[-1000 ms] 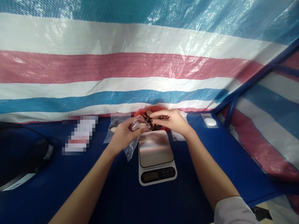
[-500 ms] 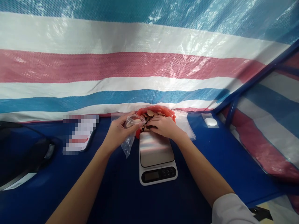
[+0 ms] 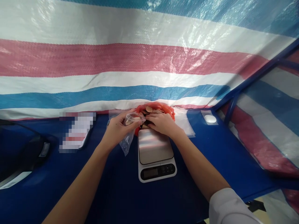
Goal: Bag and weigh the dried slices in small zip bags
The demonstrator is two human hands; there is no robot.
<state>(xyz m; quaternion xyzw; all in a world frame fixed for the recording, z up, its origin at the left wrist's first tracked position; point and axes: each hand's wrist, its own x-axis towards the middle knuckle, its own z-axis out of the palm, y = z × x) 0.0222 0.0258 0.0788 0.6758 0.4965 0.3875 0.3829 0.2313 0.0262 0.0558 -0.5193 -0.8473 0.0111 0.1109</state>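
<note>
My left hand [image 3: 118, 128] is closed on a clear plastic bag [image 3: 127, 141], its mouth held round and open beside the red bag. Brown-edged dried slices [image 3: 149, 109] fill the red plastic bag [image 3: 167, 107] behind the scale. Over those slices, my right hand [image 3: 160, 123] has its fingers bent and drawn in around some of them; the fingertips are partly hidden. Right in front of both hands lies a white kitchen scale [image 3: 156, 147] with a bare metal plate and a dark display.
Flat clear bags [image 3: 185, 123] lie right of the red bag. Farther right is a white oval object [image 3: 210, 119] on a small clear packet. A phone [image 3: 78, 132], partly blurred out, and a black item [image 3: 25, 152] lie left. A striped tarp [image 3: 140, 59] rises behind the blue table [image 3: 187, 196].
My right hand has shifted slightly among the slices, its fingers drawn nearer the clear bag's mouth. My left hand keeps its hold. The whole view has tilted a little.
</note>
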